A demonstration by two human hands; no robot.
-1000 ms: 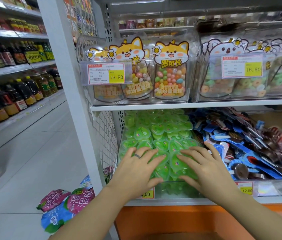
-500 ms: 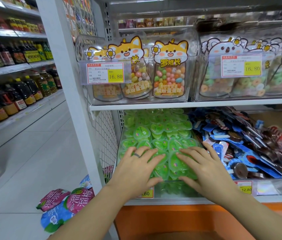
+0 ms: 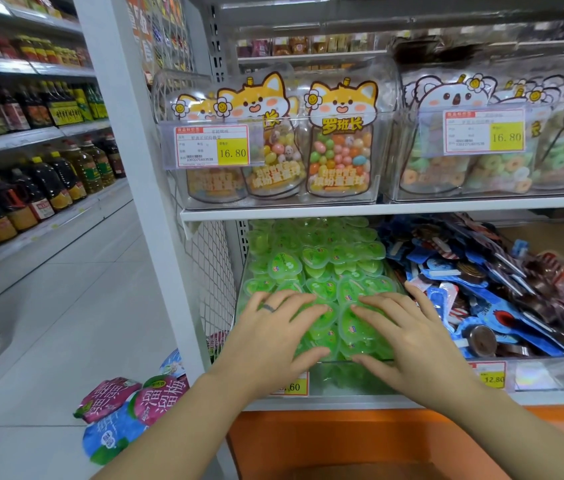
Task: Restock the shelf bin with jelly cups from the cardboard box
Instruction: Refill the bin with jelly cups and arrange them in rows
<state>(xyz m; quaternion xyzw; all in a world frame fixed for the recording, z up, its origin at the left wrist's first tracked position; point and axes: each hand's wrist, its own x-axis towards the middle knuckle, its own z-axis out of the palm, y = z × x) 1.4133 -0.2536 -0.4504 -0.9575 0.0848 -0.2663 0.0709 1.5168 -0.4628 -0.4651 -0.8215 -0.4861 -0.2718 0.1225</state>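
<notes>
1. Nearest, the left hand [image 3: 273, 337] and the right hand [image 3: 412, 341] lie side by side, palms down, fingers spread and straight, pressing on the front of the heap; neither pinches a cup. I judge they are levelling the pile so that nothing slides over the low front wall; two hands, with one dark ring [image 3: 268, 308] on the left.
2. On the floor left of the white shelf post [image 3: 142, 209] lie glossy foil snack pouches [image 3: 131, 407]: two pink, one blue, and a paler one partly hidden behind.
3. The small green heart-shaped plastic jelly cups [image 3: 325, 268] fill the clear plastic shelf bin [image 3: 349, 379] on the lower shelf, heaped from front wall to back; too many to count. The bin looks nearly full, so restocking seems close to done; the cardboard box cannot be made out.
4. Just right of it, a neighbouring bin holds flat blue-wrapped sweets [image 3: 464, 299], loosely piled; uncountable.
5. Four yellow price tags [image 3: 233, 152] face outward for reading; the left forearm partly hides one.
6. Above, three jar-shaped fox-faced candy pouches [image 3: 341, 140] stand upright, fronts out; beside them koala-faced pouches [image 3: 446, 98], at least two.
7. Farthest left, dark oil bottles [image 3: 48, 188] stand in rows; too many to count.
</notes>
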